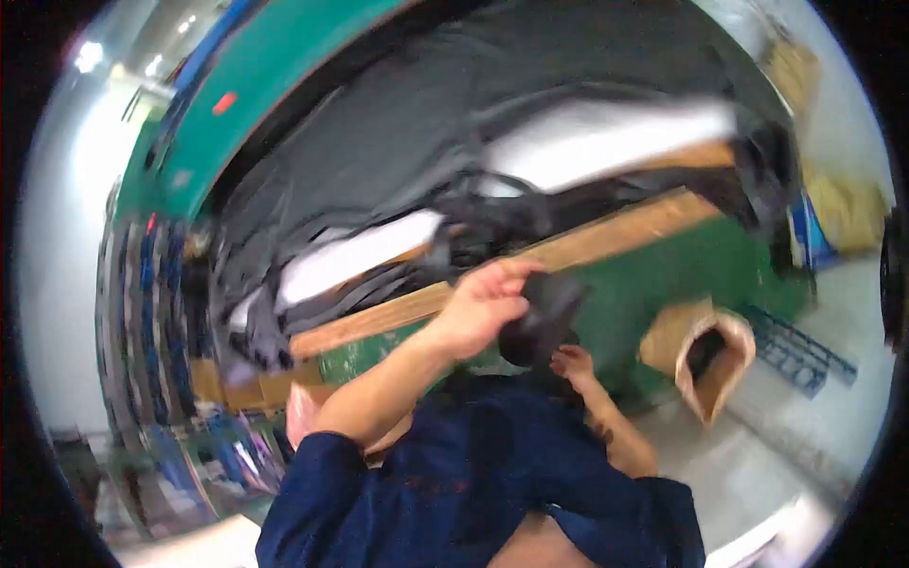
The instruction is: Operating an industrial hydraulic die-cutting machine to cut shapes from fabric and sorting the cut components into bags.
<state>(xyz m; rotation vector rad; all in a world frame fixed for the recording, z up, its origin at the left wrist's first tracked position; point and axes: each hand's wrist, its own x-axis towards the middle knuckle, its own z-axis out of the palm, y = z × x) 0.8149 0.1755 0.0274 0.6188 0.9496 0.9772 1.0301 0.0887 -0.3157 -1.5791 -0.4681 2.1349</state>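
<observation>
Here, a loose black fabric piece [543, 327] lies on the wearer's side of the wooden strip [625, 233], pinched by the left hand [490, 305], nearer that strip; the right hand [573, 365], farther off, adjoins it, grip unclear. Its long axis is blurred.

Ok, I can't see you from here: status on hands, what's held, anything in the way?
Left hand pinching blurred dark piece. Right hand by its lower edge, grip unclear. Wooden strip beyond, paper bag off right, neither blocking.
</observation>
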